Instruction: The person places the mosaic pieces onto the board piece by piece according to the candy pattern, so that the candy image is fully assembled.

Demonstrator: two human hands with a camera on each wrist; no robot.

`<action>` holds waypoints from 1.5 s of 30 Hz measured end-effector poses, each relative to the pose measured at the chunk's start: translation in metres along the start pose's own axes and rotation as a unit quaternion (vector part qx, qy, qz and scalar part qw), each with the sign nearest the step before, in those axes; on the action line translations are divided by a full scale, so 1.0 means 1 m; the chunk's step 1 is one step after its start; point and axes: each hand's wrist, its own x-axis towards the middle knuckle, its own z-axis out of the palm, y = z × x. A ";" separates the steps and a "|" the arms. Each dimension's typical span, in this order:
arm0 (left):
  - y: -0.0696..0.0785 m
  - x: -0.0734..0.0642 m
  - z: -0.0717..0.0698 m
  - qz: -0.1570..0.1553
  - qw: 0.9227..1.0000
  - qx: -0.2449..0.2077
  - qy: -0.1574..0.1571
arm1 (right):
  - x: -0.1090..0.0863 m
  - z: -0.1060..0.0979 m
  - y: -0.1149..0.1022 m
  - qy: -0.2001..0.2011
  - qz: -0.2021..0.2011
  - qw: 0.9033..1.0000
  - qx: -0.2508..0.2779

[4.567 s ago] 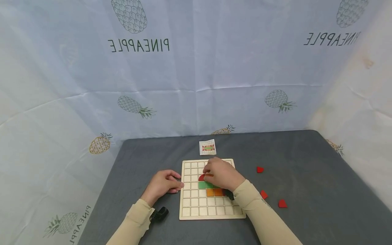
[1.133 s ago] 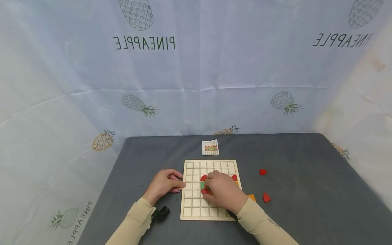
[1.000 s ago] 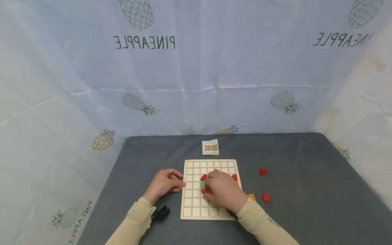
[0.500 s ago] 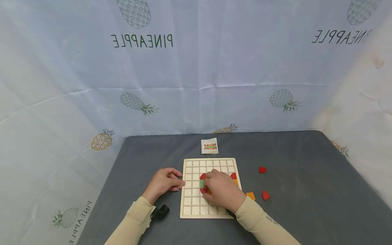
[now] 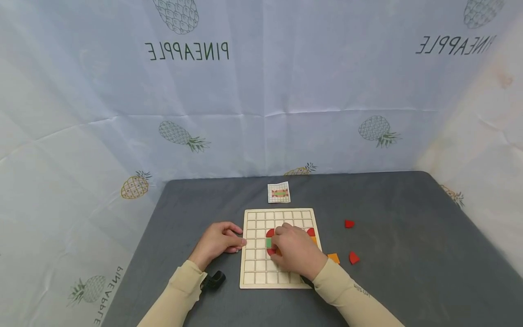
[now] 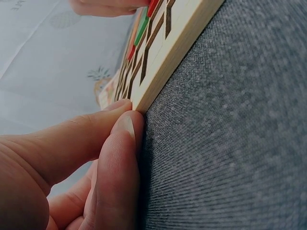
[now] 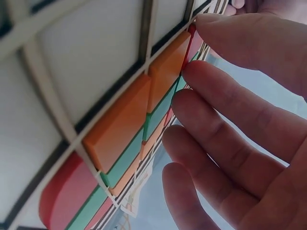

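Note:
A square wooden grid board lies on the table, with red, green and orange tiles in its middle cells. My left hand holds the board's left edge; in the left wrist view the thumb and forefinger meet at the rim. Over the tiles, my right hand has thumb and forefinger at either side of a rounded red tile, at the left end of the near orange row. Its other fingers hang loosely beside the board. A green tile shows left of the right hand, which hides most of the pattern.
A small card printed with a coloured grid pattern lies beyond the board. To the right are two loose red tiles and an orange square tile close to the right sleeve. A pineapple-print cloth hangs behind the table.
The right hand has come from the upper rows down to the lower left of the pattern. A red tile sits there now, and one fewer lies at the right. The left hand stays put.

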 end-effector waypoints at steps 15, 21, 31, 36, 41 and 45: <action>0.004 -0.004 -0.002 0.002 1.000 -0.007 -0.005 | 0.020 -0.010 0.026 0.010 0.000 0.999 0.036; 0.001 -0.004 0.000 -0.001 1.000 -0.007 0.002 | 0.038 -0.004 0.034 -0.023 -0.025 0.999 0.035; 0.001 -0.001 0.001 -0.004 1.000 -0.007 0.001 | 0.041 -0.005 0.038 -0.043 -0.028 0.998 0.020; 0.002 0.000 0.005 0.002 1.000 0.001 -0.002 | 0.030 -0.013 0.043 -0.040 0.002 0.998 0.053; 0.002 -0.001 0.005 -0.001 1.000 0.002 0.000 | 0.010 -0.023 0.059 -0.035 0.071 0.993 0.082; 0.003 -0.003 0.003 -0.012 1.000 0.001 0.007 | -0.007 -0.030 0.079 -0.029 0.130 0.988 0.084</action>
